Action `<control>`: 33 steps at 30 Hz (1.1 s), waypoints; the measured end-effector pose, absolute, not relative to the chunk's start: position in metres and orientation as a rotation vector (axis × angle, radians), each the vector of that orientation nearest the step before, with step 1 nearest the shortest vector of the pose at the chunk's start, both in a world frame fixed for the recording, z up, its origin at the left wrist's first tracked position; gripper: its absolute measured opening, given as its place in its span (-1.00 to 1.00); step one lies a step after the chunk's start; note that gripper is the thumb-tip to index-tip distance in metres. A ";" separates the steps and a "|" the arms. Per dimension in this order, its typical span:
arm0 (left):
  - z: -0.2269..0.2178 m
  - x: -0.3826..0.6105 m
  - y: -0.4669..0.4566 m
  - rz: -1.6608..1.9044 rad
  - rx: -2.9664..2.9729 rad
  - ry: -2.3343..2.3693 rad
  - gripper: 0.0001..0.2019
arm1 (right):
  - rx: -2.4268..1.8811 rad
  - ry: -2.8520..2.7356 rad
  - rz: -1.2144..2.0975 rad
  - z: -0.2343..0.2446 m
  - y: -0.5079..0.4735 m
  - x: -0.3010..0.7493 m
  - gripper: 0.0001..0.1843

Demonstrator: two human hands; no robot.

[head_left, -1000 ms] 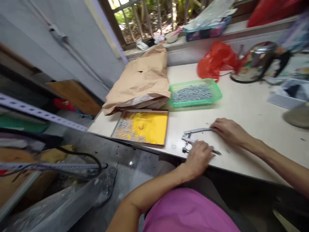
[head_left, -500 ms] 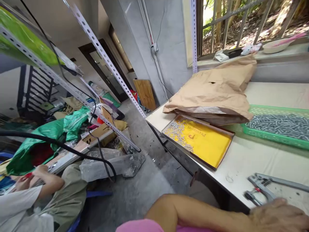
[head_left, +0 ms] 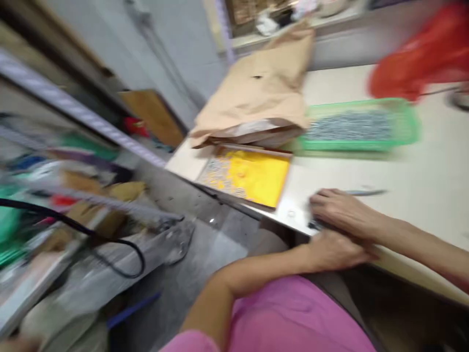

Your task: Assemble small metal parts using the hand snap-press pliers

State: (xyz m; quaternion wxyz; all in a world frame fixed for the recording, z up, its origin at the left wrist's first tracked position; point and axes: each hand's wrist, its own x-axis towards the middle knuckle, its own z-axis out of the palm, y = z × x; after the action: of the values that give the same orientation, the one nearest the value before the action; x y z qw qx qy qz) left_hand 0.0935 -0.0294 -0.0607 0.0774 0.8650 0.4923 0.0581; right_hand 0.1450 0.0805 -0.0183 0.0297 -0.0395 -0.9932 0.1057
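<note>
The view is smeared by motion. My right hand [head_left: 340, 211] lies over the head of a metal plier-like hand tool [head_left: 362, 192] near the front edge of the pale table [head_left: 421, 166], its fingers curled together on it; one thin handle sticks out to the right. My left hand [head_left: 337, 250] sits just below it at the table's edge, partly tucked under the right hand, with its fingers hidden. A pink garment [head_left: 293, 318] fills the bottom of the view.
A shallow tray with a yellow sheet and small metal parts [head_left: 249, 176] lies left of my hands. Behind are a brown paper bag [head_left: 264, 93], a green basket of metal pieces [head_left: 355, 124] and a red plastic bag [head_left: 421, 68]. Shelving rails and clutter crowd the floor at left.
The camera has swung back from the left side of the room toward the table. Both hands now sit together over the tool at the table's front edge.
</note>
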 end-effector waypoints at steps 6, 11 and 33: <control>-0.078 0.083 -0.013 0.603 2.436 1.454 -0.64 | -0.102 -3.118 0.399 -0.016 0.108 0.138 -0.91; -0.066 0.085 -0.018 0.619 2.428 1.463 -0.68 | -0.060 -3.102 0.420 -0.017 0.108 0.142 -0.93; 0.006 -0.088 0.050 0.669 1.907 2.460 -0.78 | -0.819 -2.320 0.132 0.038 0.225 0.131 -0.70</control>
State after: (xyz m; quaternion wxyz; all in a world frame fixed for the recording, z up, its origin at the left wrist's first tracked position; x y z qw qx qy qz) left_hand -0.0879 0.0505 0.0056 -0.0209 0.5989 0.7725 0.2102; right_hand 0.1313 0.2253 0.0376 0.3325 -0.3135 -0.8880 0.0505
